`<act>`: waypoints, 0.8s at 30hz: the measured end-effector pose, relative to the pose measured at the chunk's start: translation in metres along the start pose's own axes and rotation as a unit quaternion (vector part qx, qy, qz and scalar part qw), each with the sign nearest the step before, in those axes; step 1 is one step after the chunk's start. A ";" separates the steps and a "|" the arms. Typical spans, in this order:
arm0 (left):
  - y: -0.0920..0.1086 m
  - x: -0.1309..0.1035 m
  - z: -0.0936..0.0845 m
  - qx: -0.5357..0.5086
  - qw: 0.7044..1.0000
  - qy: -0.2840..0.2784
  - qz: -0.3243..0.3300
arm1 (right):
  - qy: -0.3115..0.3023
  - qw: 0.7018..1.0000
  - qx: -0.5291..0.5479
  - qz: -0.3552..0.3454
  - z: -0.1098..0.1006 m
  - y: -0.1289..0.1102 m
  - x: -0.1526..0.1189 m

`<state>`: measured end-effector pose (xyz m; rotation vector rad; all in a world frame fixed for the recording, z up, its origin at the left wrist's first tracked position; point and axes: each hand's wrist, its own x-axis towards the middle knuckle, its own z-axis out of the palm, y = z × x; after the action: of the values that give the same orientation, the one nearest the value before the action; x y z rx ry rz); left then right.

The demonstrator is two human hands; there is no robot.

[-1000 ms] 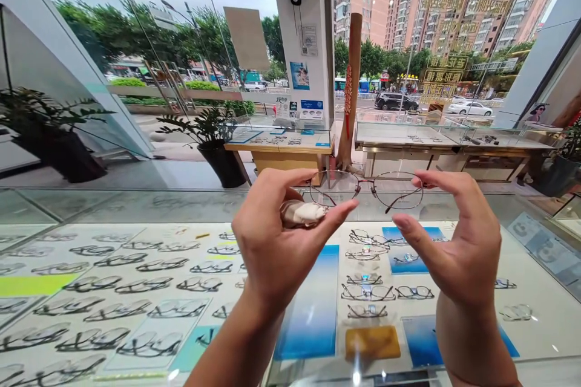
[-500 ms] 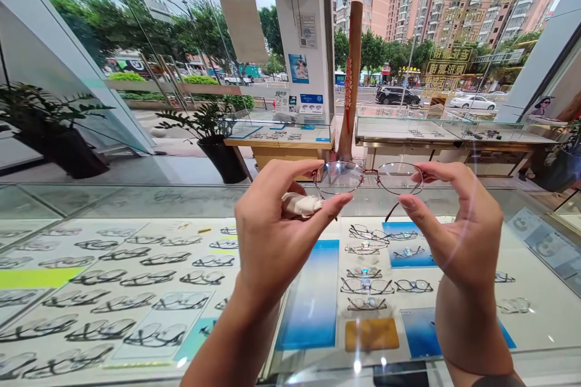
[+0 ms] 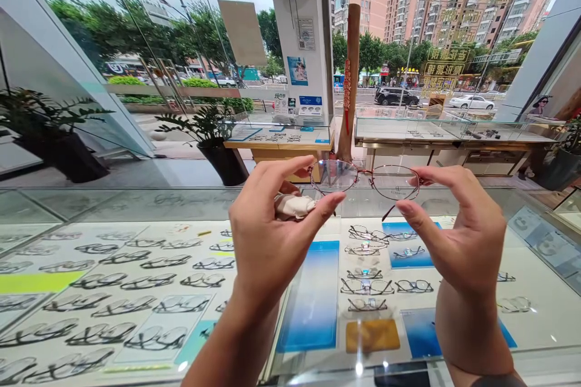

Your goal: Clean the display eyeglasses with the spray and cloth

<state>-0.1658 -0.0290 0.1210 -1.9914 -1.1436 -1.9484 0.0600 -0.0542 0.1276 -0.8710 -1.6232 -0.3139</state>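
Observation:
A pair of eyeglasses [image 3: 364,173] with a thin reddish metal frame is held up above the glass counter, lenses facing across the room. My left hand [image 3: 276,217] grips its left end with the fingers and also keeps a crumpled whitish cloth [image 3: 295,207] in the palm. At the other end, my right hand [image 3: 458,217] pinches the frame near the hinge. Faint lettering shows on the right lens. The frame tilts slightly, its right side lower. Dark temple tips hang below; most of the temples is hidden by my hands.
Under the counter glass [image 3: 200,202] lie rows of eyeglasses [image 3: 157,337], blue cards [image 3: 313,299] and a brown-yellow pad [image 3: 372,336]. Beyond it stand a wooden post [image 3: 351,84], a potted plant [image 3: 220,157] and more display cases [image 3: 454,130] before the windows.
The eyeglasses and both hands have shifted slightly left, and the frame has tilted a little, right side down. Lettering now shows on the right lens.

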 end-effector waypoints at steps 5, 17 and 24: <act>-0.004 0.000 0.001 -0.005 1.000 0.006 -0.009 | -0.003 1.000 -0.010 -0.005 0.000 0.000 -0.001; -0.003 0.000 0.002 0.001 1.000 0.010 -0.013 | -0.004 1.000 0.001 -0.023 0.000 0.000 0.000; -0.004 -0.001 0.005 0.018 0.999 0.030 -0.003 | 0.001 1.000 -0.008 -0.001 0.003 0.001 0.001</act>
<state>-0.1640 -0.0236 0.1173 -1.9007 -1.1636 -1.9622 0.0583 -0.0512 0.1278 -0.8814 -1.6215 -0.3293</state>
